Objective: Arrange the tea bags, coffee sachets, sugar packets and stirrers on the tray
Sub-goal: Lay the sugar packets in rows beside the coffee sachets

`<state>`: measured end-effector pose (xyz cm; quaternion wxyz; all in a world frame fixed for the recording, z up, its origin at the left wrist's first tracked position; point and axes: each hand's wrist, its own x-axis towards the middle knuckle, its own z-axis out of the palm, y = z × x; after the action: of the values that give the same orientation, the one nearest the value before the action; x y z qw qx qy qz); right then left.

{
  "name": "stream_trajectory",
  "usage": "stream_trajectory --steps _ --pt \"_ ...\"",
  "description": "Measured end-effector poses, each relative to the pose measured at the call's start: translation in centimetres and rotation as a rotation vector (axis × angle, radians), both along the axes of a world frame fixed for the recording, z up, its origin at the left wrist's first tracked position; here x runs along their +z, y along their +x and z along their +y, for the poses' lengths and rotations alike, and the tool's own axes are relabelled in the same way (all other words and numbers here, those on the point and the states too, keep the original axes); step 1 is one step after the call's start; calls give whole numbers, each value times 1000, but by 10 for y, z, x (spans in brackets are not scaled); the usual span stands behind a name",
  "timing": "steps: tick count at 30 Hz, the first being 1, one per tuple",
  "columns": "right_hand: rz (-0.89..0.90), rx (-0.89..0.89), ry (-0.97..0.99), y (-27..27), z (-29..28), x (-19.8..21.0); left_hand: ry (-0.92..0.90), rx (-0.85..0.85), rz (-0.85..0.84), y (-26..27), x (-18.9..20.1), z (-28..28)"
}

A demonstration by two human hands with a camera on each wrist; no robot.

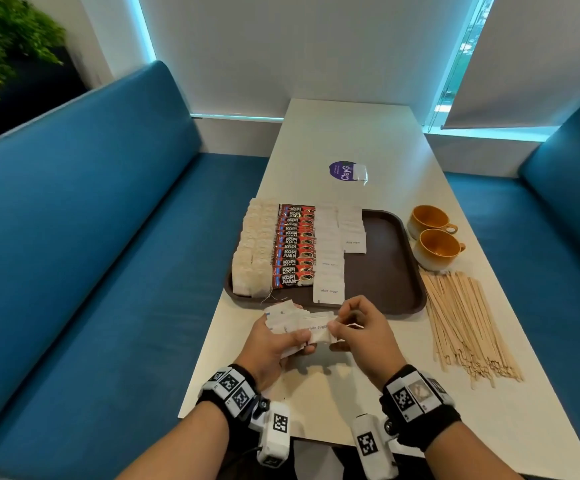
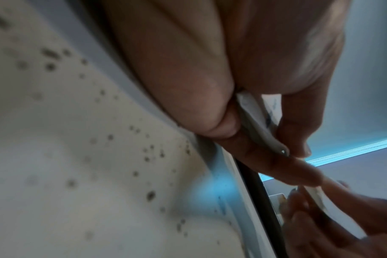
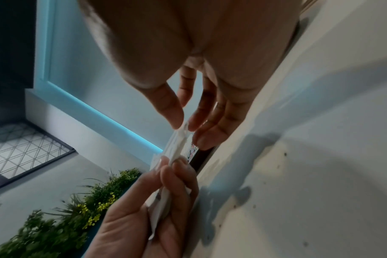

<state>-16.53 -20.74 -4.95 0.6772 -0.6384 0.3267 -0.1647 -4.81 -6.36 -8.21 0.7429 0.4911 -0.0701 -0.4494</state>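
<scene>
Two orange cups (image 1: 433,237) on the table (image 1: 350,133) — blue benches (image 1: 91,220) alongside.

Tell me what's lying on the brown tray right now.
On the tray, left to right: rows of tea bags, red coffee sachets and two rows of white sugar packets. Overlap hides the lower ones, so counts are unclear. The stirrers lie on the table.

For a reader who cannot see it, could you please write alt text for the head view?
Left hand holds a stack of white sugar packets while the right hand pinches the top one, just before a brown tray already lined with tea bags, Kopi Juan sachets and sugar. Wooden stirrers and two mugs sit right of it.
</scene>
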Motion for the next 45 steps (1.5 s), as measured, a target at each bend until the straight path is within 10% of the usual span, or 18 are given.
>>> stream_trajectory --steps 25,45 --pt "-23 212 -41 -3 -11 3 23 68 110 1 10 -2" --pt "114 -85 -94 27 -112 41 -79 -41 117 8 -4 -1"
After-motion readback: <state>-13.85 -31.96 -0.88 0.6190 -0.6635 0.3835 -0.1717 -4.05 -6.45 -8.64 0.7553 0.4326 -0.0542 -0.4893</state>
